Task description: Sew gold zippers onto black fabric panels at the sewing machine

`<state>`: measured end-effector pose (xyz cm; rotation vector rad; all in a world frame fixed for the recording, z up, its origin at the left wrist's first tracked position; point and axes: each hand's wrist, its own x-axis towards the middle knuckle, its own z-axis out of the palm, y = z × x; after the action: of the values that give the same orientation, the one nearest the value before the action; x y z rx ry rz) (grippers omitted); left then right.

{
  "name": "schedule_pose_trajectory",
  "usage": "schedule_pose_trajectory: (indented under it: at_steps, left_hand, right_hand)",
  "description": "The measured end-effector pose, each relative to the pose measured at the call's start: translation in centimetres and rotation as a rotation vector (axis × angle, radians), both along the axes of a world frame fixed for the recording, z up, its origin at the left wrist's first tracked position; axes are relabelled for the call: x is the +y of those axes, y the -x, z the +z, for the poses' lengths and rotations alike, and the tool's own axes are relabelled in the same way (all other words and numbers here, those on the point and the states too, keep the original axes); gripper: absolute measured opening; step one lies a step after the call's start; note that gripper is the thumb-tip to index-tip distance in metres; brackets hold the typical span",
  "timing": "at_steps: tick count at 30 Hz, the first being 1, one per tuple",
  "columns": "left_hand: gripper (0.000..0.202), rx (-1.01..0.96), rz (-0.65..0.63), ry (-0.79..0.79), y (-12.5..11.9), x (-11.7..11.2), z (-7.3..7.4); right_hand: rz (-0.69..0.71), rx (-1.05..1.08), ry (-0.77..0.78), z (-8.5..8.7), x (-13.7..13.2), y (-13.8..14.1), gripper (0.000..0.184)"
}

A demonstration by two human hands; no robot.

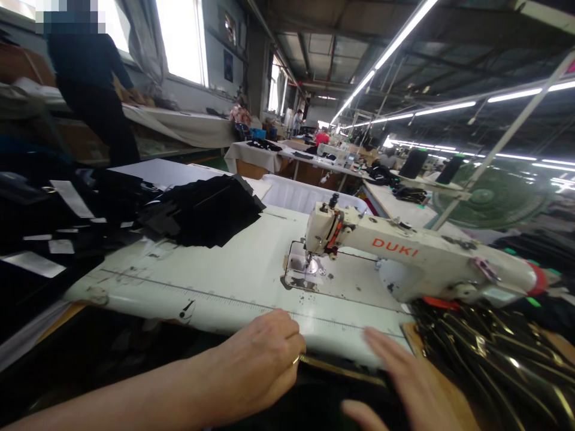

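Note:
My left hand (265, 353) is closed at the front edge of the sewing table, its fingers curled round one end of a gold-toothed zipper (344, 370). The zipper runs to the right below the table edge, against dark material whose shape I cannot make out. Over its far end, my right hand (411, 383) is slightly blurred, with thumb and fingers spread apart and nothing seen between them. Behind both hands stands a white sewing machine (381, 242), its needle area lit. Beside my right hand lies a heap of black zippers with gold teeth (489, 365).
A stack of black fabric pieces (211, 209) lies on the sewing table (233, 263) at the back left. More dark cloth with pale labels (72, 197) is heaped farther left. Behind the table are a white bin (296, 190) and a standing person (90, 84). A fan (489, 191) stands at right.

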<state>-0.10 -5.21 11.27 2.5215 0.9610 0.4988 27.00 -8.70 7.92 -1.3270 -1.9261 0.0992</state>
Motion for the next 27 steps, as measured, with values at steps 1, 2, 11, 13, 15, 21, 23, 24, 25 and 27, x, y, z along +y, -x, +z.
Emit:
schedule_pose_trajectory:
  at_steps: [1, 2, 11, 13, 15, 21, 23, 24, 25, 27]
  left_hand:
    - [0.017, 0.008, -0.005, -0.002, -0.3, -0.1, -0.1]
    - [0.018, 0.015, 0.000, -0.004, -0.6, -0.2, -0.2]
    - [0.078, -0.202, 0.090, 0.414, 3.7, 0.1, 1.8]
    - [0.055, -0.279, 0.158, 0.414, 4.1, 0.1, 1.5]
    - [0.040, -0.341, 0.233, 0.393, 4.0, 0.2, 0.8]
    - [0.023, -0.478, 0.250, 0.213, 3.4, 0.3, -0.4]
    - [0.018, -0.473, 0.235, 0.175, 3.4, 0.5, -0.5]
    - [0.016, -0.465, 0.222, 0.175, 3.3, 0.6, -0.4]
    - [0.015, -0.460, 0.207, 0.189, 3.3, 0.7, -0.4]
    - [0.010, -0.459, 0.178, 0.252, 3.1, 0.9, -0.2]
  right_hand:
    - [0.167, -0.027, 0.015, 0.4, 0.4, 1.8, 0.041]
    - [0.296, -0.024, 0.061, 0.7, 0.8, 3.6, 0.024]
    - [0.423, 0.141, 0.293, -0.4, 2.6, 5.8, 0.017]
    - [0.403, 0.195, 0.315, -0.7, 2.6, 5.7, 0.017]
    - [0.394, 0.249, 0.337, -0.9, 2.7, 6.0, 0.020]
    - [0.362, 0.345, 0.406, -1.3, 2.8, 6.9, 0.027]
    - [0.378, 0.349, 0.398, -1.4, 2.7, 7.0, 0.026]
    - [0.386, 0.352, 0.390, -1.5, 2.6, 7.0, 0.025]
    - [0.391, 0.359, 0.380, -1.6, 2.6, 7.1, 0.024]
    - [0.401, 0.374, 0.369, -1.6, 2.6, 7.2, 0.022]
